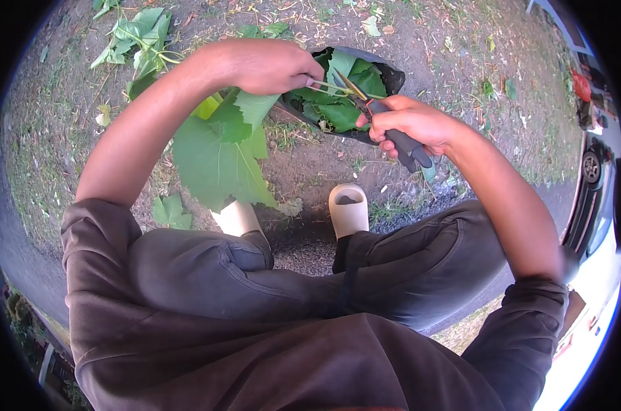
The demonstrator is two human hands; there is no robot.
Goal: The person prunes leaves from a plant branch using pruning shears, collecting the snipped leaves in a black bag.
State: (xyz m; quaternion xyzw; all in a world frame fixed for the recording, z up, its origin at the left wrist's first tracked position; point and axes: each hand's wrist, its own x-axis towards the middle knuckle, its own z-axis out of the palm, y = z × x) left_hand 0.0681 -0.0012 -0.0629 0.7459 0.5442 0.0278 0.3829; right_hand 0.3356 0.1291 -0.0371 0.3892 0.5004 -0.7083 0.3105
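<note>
My left hand [275, 66] is closed around a leafy stem [330, 86] whose cut-looking end region points right, over the bag. Large green leaves [218, 161] hang below that hand, toward my feet. In my right hand [408, 125] are pruning shears [401, 140] with dark grey handles and a touch of orange near the pivot. Their blades reach up and left, right at the stem. Beneath both hands lies a black bag [391, 74], its mouth wide, with green leaves [345, 113] inside.
A pile of cut leafy stems [142, 41] lies on the ground at upper left. One loose leaf [172, 211] rests near my left shoe [238, 218]; the right shoe [349, 209] stands just below the bag. A parked car [590, 185] shows at far right.
</note>
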